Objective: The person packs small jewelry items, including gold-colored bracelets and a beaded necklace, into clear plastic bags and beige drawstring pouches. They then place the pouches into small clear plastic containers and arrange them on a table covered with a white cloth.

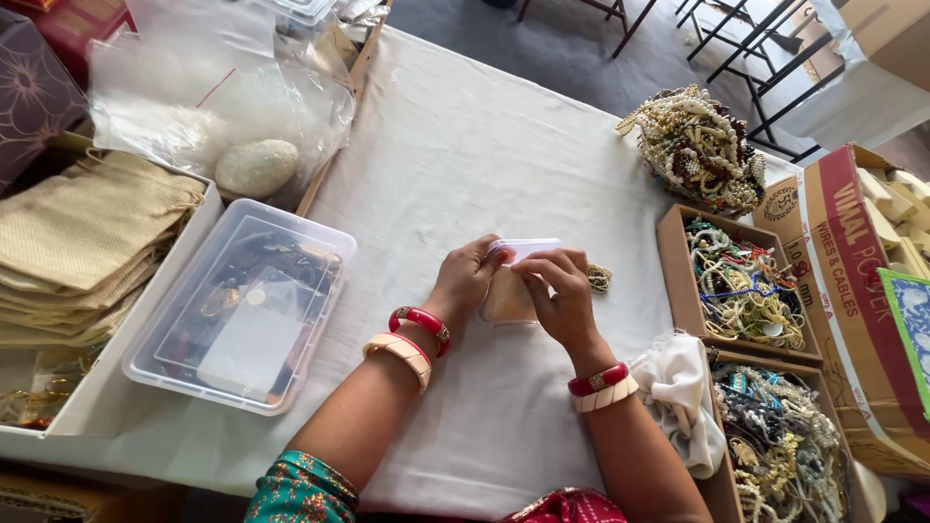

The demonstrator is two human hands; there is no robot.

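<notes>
A white cloth-covered table [465, 145] fills the view, seen from above by the head camera. At nine o'clock a stack of beige fabric pouches [82, 242] lies in a white tray, and just right of it rests a clear lidded plastic box [242, 305] holding small dark items. At eleven o'clock crumpled clear plastic bags [208, 92] cover a pale rounded lump. At three o'clock stands a large cardboard carton [852, 291]; beside it two open cardboard trays [741, 286] hold tangled bead necklaces, and a heap of pearl-and-gold jewellery [699, 145] sits at one o'clock. A crumpled white cloth [683, 392] lies at four o'clock.

At the centre both hands meet on a small clear pouch [511, 286], raised slightly off the table, with something tan inside. The left hand [467, 281] pinches its upper left edge between thumb and fingers; the right hand [562, 295] grips the upper right edge, fingers curled over the top. Both wrists wear red and cream bangles. A small beaded piece [599, 278] lies just right of the pouch.

Judged from its look, the pouch is light, thin, pliant and somewhat slippery; it is best taken at its top edges, with light pressure so the contents are not crushed.
</notes>
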